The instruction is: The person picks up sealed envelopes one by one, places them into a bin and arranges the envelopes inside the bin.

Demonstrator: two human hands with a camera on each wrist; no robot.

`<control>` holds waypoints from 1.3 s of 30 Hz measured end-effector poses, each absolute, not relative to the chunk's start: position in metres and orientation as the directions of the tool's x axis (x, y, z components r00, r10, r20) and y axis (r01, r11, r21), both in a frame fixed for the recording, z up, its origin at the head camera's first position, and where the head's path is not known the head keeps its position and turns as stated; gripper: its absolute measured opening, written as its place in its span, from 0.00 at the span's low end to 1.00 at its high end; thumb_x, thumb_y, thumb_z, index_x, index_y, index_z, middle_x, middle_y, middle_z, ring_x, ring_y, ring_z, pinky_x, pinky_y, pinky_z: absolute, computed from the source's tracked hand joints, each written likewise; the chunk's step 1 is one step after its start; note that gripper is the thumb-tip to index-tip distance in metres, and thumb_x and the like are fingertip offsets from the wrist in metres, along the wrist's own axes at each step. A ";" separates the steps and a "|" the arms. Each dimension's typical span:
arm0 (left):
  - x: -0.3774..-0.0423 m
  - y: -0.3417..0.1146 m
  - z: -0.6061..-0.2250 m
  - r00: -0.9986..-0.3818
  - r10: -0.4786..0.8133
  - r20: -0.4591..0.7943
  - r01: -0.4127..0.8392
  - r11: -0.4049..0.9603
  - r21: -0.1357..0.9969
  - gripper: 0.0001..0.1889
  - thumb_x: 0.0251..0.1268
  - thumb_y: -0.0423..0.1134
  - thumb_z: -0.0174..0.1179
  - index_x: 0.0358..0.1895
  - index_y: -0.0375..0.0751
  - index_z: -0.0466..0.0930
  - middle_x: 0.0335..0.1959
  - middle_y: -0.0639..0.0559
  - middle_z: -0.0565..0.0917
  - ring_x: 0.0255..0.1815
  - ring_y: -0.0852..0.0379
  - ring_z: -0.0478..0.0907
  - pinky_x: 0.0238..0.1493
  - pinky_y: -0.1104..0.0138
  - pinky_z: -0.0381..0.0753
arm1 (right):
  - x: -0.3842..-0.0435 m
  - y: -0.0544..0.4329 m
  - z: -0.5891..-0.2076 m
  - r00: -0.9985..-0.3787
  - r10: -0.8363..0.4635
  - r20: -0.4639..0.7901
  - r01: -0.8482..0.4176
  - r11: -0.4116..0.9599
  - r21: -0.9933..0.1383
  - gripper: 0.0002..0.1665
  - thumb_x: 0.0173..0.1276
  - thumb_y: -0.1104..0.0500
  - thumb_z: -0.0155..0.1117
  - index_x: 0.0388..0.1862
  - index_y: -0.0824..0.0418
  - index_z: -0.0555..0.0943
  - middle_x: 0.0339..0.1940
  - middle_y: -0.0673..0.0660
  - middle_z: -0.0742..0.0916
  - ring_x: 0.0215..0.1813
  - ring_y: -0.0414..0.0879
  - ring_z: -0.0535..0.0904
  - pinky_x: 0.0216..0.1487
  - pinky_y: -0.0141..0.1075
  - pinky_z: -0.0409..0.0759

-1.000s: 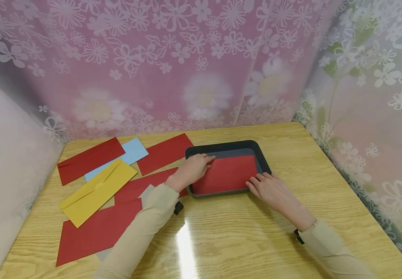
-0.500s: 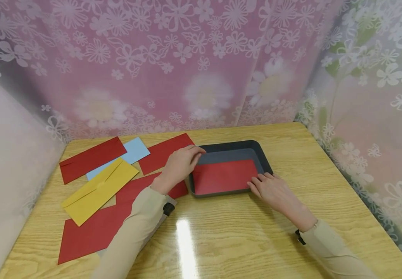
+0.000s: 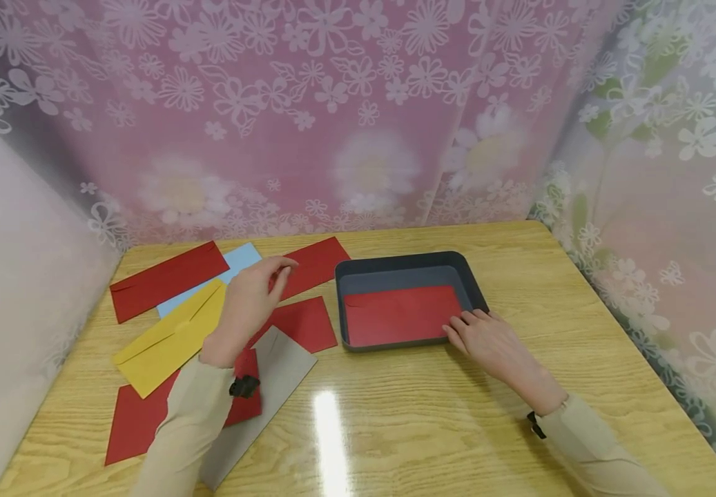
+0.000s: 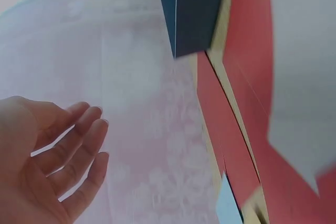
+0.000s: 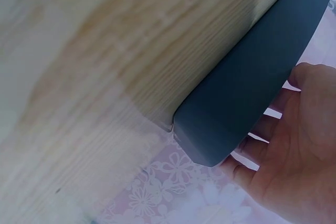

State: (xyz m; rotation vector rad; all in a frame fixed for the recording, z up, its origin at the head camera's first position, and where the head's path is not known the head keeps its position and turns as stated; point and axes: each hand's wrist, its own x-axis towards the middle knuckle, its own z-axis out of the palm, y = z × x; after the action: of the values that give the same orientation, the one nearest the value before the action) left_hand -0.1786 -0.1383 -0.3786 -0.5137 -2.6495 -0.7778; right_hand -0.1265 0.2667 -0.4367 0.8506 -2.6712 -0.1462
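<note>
A red envelope lies inside the dark grey tray, along its near side. My right hand holds the tray at its near right corner, fingers over the rim; in the right wrist view the fingertips partly go out of sight behind the wall. My left hand hovers over the envelopes left of the tray, fingers loosely bent with nothing in them. Below and around it lie a yellow envelope, a light blue one and a red one.
More red envelopes lie at the back left, beside the tray and at the front left. A grey envelope lies slanted under the left forearm. Flowered curtains border the wooden table.
My left hand has come away from the red envelope in the tray and moved left over the other envelopes. The red envelope now lies lower in the tray. My right hand stays at the corner.
</note>
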 end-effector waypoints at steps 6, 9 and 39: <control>-0.159 -0.175 -0.384 -0.907 0.199 0.370 0.364 0.811 0.457 0.10 0.75 0.39 0.60 0.53 0.42 0.84 0.43 0.49 0.87 0.36 0.52 0.83 0.37 0.55 0.84 | -0.125 0.268 -0.434 -0.782 -0.566 0.263 -0.534 0.825 0.188 0.12 0.71 0.53 0.66 0.41 0.61 0.86 0.32 0.55 0.85 0.35 0.53 0.80 0.35 0.45 0.80; -0.150 -0.191 -0.389 -0.928 0.178 0.328 0.323 0.823 0.467 0.10 0.74 0.38 0.62 0.53 0.42 0.85 0.42 0.48 0.87 0.41 0.49 0.84 0.42 0.52 0.85 | -0.124 0.269 -0.433 -0.789 -0.559 0.255 -0.529 0.829 0.180 0.12 0.71 0.53 0.66 0.42 0.62 0.87 0.32 0.55 0.85 0.35 0.54 0.81 0.36 0.45 0.81; -0.089 -0.280 -0.431 -0.957 0.276 -0.092 0.209 0.872 0.443 0.30 0.41 0.50 0.82 0.46 0.38 0.83 0.36 0.54 0.80 0.38 0.55 0.75 0.36 0.61 0.78 | -0.126 0.266 -0.432 -0.757 -0.581 0.300 -0.552 0.814 0.182 0.10 0.70 0.53 0.67 0.35 0.59 0.84 0.28 0.54 0.81 0.31 0.52 0.78 0.31 0.43 0.78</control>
State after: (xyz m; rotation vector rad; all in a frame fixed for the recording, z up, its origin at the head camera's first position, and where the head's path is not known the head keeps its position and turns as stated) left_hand -0.0887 -0.2803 -0.4306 -0.4148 -3.1868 -0.7255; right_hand -0.1256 0.2664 -0.4316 0.8580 -2.6547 -0.1163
